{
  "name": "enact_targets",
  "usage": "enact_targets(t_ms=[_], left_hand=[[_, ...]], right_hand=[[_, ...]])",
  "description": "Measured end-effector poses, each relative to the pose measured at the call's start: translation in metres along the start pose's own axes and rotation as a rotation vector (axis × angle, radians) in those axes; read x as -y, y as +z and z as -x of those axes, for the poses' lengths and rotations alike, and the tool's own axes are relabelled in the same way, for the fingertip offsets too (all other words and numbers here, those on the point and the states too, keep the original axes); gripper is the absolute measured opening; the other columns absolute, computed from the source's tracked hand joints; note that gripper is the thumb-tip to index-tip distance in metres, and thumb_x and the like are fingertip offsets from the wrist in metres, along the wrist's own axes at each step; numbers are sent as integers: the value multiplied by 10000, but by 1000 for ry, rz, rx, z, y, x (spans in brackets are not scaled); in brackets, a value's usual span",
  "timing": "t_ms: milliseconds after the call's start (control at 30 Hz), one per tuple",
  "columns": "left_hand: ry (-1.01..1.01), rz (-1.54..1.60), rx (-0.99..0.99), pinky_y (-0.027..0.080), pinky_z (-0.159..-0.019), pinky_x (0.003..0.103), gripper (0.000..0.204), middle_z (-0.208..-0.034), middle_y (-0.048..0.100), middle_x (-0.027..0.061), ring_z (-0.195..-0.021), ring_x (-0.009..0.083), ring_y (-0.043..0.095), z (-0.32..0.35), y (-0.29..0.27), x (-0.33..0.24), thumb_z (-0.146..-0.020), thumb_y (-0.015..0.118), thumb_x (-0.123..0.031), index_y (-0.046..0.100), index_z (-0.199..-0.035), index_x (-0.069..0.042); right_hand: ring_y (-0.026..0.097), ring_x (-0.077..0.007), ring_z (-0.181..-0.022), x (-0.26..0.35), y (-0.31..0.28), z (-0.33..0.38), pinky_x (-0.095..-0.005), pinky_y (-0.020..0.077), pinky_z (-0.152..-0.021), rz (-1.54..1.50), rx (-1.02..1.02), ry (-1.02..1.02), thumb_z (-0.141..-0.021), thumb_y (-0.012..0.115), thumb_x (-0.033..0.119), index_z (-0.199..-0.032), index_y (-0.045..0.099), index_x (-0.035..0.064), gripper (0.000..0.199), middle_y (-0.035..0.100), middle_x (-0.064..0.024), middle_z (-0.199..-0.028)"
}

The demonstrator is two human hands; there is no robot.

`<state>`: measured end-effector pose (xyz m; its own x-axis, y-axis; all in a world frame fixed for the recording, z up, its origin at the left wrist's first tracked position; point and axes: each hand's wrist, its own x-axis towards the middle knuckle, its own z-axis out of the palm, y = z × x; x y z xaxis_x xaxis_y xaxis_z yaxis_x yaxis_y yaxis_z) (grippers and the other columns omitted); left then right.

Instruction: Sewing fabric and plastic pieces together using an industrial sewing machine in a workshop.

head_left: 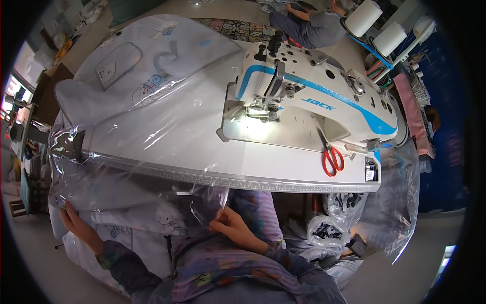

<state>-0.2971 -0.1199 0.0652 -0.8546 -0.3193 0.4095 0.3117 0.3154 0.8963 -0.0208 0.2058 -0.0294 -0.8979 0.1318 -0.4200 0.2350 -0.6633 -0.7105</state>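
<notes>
A clear plastic sheet (167, 137) spreads over the left half of the sewing table and hangs past its front edge toward my lap. At the far left, my left hand (81, 229) is closed on the sheet's edge. Near the middle, just below the table's front edge, my right hand (235, 229) pinches another edge of it. Pale grey fabric printed with cartoon dogs (126, 55) lies at the back left, and more of it shows below the sheet near my left hand. The sewing machine (314, 91) stands right of the sheet, its lamp lit at the needle.
Red-handled scissors (332, 159) lie on the machine bed. A ruler strip (243, 181) runs along the table's front edge. White thread cones (363, 19) stand at the upper right. Plastic bags of dark scraps (328, 230) sit below the table. Another person (316, 23) sits at the back.
</notes>
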Motion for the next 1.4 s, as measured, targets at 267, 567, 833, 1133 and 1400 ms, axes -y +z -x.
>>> enact_targets(t_ms=[267,567,833,1133,1400], left_hand=[[34,-52,39,437,-732,266,256,-860,533,25,-805,111,477,-11,23,-3,-995,557,-235,576,-948,16],[-36,-90,156,438,-882,291,401,-1080,587,91,-978,160,533,-3,46,13,-1026,509,-318,560,-1205,37],[-573,385,80,423,-1035,404,446,-1379,459,143,-1253,268,485,101,67,135,-1051,425,-301,442,-1393,-15],[152,-518,636,411,-1023,487,541,-1209,571,258,-1169,460,505,81,97,182,-741,631,21,551,-1274,-22],[147,-793,593,367,-1060,515,469,-1321,470,361,-1246,485,452,56,84,251,-890,547,-93,451,-1303,108]], right_hand=[[618,-115,-909,5,1,-4,-260,489,-812,242,47,-67,-956,627,89,-1008,551,30,110,659,-46,-954],[616,-113,-925,3,0,-9,-264,477,-852,-2,-63,-10,-951,638,93,-1034,552,37,132,655,-49,-940],[581,-86,-954,-26,-9,-27,-257,464,-856,126,58,-69,-930,665,90,-950,589,44,91,656,-45,-996],[624,-141,-1041,-16,3,-11,-268,463,-901,1,236,-25,-998,555,87,-954,495,53,82,666,-64,-964],[607,-87,-906,-17,4,-6,-240,475,-843,292,191,29,-972,616,150,-1060,572,24,160,669,-38,-931]])
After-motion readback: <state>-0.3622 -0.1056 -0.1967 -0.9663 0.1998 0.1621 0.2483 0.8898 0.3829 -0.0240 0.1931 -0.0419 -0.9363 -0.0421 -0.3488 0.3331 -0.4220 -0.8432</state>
